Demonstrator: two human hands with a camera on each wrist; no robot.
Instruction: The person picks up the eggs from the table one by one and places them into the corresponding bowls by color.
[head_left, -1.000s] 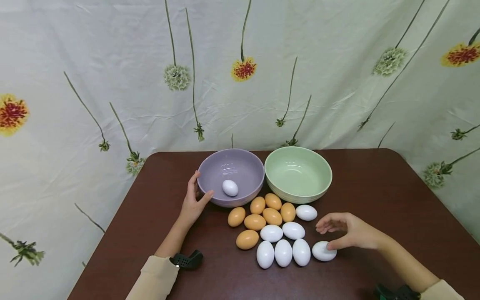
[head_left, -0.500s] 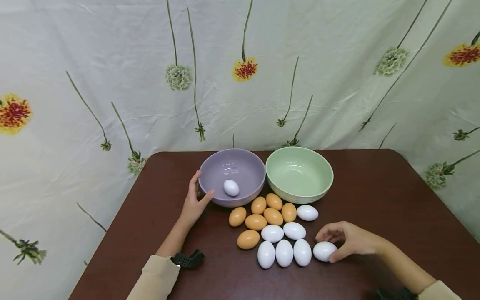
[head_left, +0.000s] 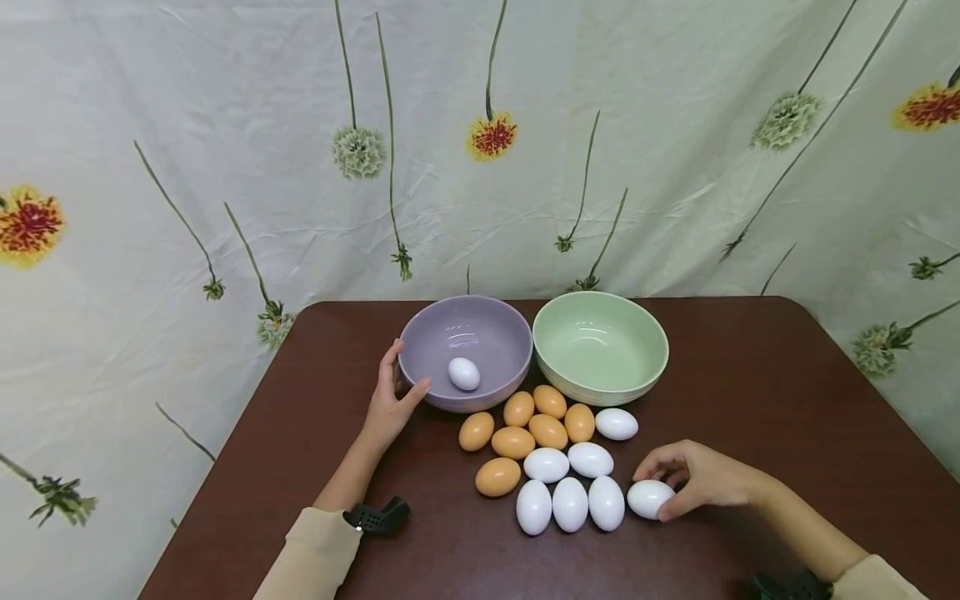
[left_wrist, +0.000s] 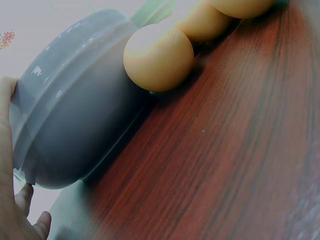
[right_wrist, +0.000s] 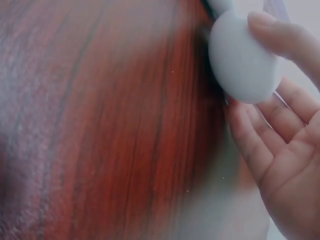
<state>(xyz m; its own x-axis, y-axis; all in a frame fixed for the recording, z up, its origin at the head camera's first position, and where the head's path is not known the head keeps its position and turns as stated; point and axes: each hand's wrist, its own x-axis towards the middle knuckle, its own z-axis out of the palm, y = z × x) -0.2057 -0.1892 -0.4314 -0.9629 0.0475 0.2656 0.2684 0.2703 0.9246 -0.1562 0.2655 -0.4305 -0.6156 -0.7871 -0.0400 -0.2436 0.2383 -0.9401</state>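
Note:
My left hand (head_left: 390,408) holds the purple bowl (head_left: 513,367) at its near left side, thumb and fingers spread around the outside of the rim. The left wrist view shows the bowl's outer wall (left_wrist: 95,105) with the fingertips against it. One white egg (head_left: 464,374) lies inside this bowl. On the right, my right hand (head_left: 705,479) pinches a white egg (head_left: 649,499) between thumb and fingers, at the right end of the front row. From the right wrist, the thumb is on one side of that egg (right_wrist: 242,60), with the fingers curved behind it.
A green bowl (head_left: 600,346) stands right beside the purple one, with nothing in it. In front of both lie several brown eggs (head_left: 513,442) and several white eggs (head_left: 570,504), grouped closely on the dark wooden table (head_left: 442,558). A flowered cloth (head_left: 525,225) hangs behind the table.
My right hand has come down and toward the rightmost front egg, and its thumb and fingers have closed around it. The left hand stays on the purple bowl.

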